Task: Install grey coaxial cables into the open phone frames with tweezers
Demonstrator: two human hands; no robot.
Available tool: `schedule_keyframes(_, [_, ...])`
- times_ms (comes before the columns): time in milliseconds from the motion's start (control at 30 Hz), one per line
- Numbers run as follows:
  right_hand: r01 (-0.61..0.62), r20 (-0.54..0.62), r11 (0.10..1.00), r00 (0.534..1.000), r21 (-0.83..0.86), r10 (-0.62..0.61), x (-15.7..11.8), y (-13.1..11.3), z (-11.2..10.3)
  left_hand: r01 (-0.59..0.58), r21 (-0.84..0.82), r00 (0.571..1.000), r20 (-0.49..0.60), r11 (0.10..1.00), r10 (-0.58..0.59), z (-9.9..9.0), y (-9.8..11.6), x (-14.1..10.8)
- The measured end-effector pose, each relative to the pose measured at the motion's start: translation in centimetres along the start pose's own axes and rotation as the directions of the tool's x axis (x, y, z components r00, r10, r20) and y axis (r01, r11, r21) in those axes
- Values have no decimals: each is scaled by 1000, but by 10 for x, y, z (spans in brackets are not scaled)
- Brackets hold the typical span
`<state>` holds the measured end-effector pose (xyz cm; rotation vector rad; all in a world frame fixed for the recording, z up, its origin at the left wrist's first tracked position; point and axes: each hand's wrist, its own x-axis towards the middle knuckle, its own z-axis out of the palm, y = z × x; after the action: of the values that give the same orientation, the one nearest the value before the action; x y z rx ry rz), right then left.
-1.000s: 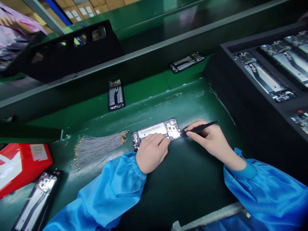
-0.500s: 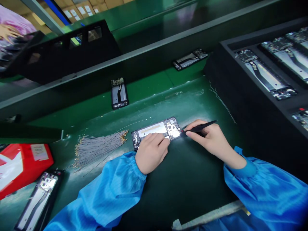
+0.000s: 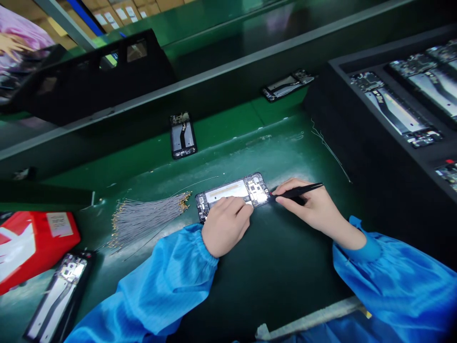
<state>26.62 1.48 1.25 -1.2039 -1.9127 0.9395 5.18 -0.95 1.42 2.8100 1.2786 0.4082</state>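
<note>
An opened phone (image 3: 228, 189) lies on the green bench, its circuit board bare at the right end. Over its near edge, my left hand (image 3: 228, 224) bends its fingers and holds it down; the fingertips are partly hidden. Black tweezers (image 3: 298, 191) are pinched in my right hand (image 3: 314, 205), their tip at the phone's right end by a small red spot. What the tip touches is too small to tell. Left of the phone rests a bundle of thin grey cables (image 3: 150, 219) with gold-coloured ends.
Two more opened phones, one nearer (image 3: 183, 136) and one farther right (image 3: 287, 85), lie on a green strip behind. A black tray (image 3: 342, 105) of phones stands at right. At left are a red bag (image 3: 39, 247) and stacked phones (image 3: 59, 295). Someone's hand (image 3: 14, 44) shows top left.
Both phones on the strip behind have shifted a little to the right. My hands, the tweezers and the phone under them stay almost where they were.
</note>
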Motion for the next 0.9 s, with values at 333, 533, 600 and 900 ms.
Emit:
schedule_keyframes(333, [-20, -16, 1000, 1000, 23, 21, 0, 1, 0, 4, 12, 1000, -8, 1000, -4, -1, 0, 1])
schedule_keyframes(533, [-25, -12, 999, 1000, 26, 26, 0, 1, 0, 4, 13, 1000, 0, 1000, -4, -1, 1, 0])
schedule_keyframes(600, [-22, -11, 1000, 1000, 22, 23, 1, 2, 0, 2, 12, 1000, 1, 1000, -2, -1, 1, 0])
schedule_keyframes(900, [142, 69, 990, 988, -25, -140, -2, -3, 0, -7, 12, 1000, 16, 1000, 6, -2, 1, 1])
